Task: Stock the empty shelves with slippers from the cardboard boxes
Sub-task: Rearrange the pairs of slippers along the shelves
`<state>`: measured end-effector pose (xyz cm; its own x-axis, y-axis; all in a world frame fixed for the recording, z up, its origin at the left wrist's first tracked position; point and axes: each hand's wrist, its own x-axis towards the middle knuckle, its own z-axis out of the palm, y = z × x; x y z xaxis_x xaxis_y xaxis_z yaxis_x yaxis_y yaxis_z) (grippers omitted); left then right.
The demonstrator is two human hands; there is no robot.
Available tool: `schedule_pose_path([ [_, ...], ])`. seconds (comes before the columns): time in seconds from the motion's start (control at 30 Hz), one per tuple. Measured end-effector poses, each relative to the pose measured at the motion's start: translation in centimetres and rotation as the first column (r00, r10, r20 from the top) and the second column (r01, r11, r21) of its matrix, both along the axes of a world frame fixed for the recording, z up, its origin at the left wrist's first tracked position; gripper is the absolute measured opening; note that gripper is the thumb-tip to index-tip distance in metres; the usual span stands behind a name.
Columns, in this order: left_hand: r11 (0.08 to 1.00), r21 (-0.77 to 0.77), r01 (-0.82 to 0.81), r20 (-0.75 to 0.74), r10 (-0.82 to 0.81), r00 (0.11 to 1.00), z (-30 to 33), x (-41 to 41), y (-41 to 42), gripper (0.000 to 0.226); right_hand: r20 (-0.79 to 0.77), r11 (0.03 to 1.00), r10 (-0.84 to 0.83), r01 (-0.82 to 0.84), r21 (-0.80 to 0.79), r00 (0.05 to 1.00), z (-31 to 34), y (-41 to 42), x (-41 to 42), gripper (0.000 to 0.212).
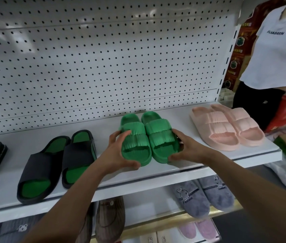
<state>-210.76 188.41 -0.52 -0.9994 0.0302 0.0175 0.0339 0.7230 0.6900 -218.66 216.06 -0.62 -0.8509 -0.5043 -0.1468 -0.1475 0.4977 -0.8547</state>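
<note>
left hand (116,153) gripping green slippers (147,137) at 9 o'clock side | right hand (189,148) gripping 3 o'clock side | on white shelf (182,118) | pink slippers (226,127) toward 2 o'clock

Left hand (119,153) and right hand (188,148) grip a green slipper pair (147,137) on the white shelf (173,174), between black-green slippers (56,163) and pink slippers (226,125).

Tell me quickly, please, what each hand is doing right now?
Left hand: grips the left green ridged foam slipper.
Right hand: grips the right green ridged foam slipper.
</note>
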Motion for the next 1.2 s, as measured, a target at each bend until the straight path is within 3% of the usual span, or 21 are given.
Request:
schedule_pose_path([
  [0.37,0.997,0.021,-0.069,-0.019,0.070,0.997,-0.6,0.1,1.1,0.115,-0.021,1.000,0.030,-0.030,-0.008,0.999,0.3,0.9,0.5,0.114],
  [0.5,0.996,0.004,-0.085,-0.013,0.085,0.996,-0.4,0.2,1.4,0.116,-0.042,0.998,0.053,-0.052,0.022,0.998,0.8,1.0,0.6,0.101],
  [0.6,0.990,0.024,-0.142,-0.038,0.143,0.989,-0.1,1.0,1.8,0.115,0.008,0.998,0.028,-0.028,-0.057,1.000,1.8,0.8,1.1,0.081],
  [0.63,0.983,0.033,-0.180,-0.068,0.182,0.981,-0.1,1.6,1.9,0.112,-0.022,0.998,-0.021,0.019,-0.055,1.000,2.0,0.6,1.3,0.077],
  [0.7,0.973,0.071,-0.218,-0.140,0.226,0.964,0.0,2.6,2.2,0.102,-0.255,0.984,-0.162,0.176,0.033,0.953,2.2,0.2,1.2,0.072],
  [0.8,0.967,0.121,-0.225,-0.222,0.247,0.943,0.3,4.5,2.0,0.089,-0.457,0.972,-0.223,0.233,-0.036,0.861,1.9,-1.2,1.6,0.056],
  [1.0,0.968,-0.017,-0.252,-0.336,0.232,0.913,1.7,9.2,-2.4,0.078,-0.639,0.993,-0.116,0.076,-0.090,0.760,3.2,-5.8,4.7,0.044],
  [1.13,0.964,-0.100,-0.246,-0.333,0.201,0.921,2.1,11.6,-7.5,0.085,-0.646,0.994,0.009,-0.077,-0.078,0.763,3.8,-11.1,7.1,0.048],
  [1.2,0.949,-0.123,-0.290,-0.361,0.229,0.904,2.2,12.8,-10.8,0.092,-0.574,0.987,0.070,-0.141,-0.080,0.816,3.6,-14.2,8.4,0.056],
])
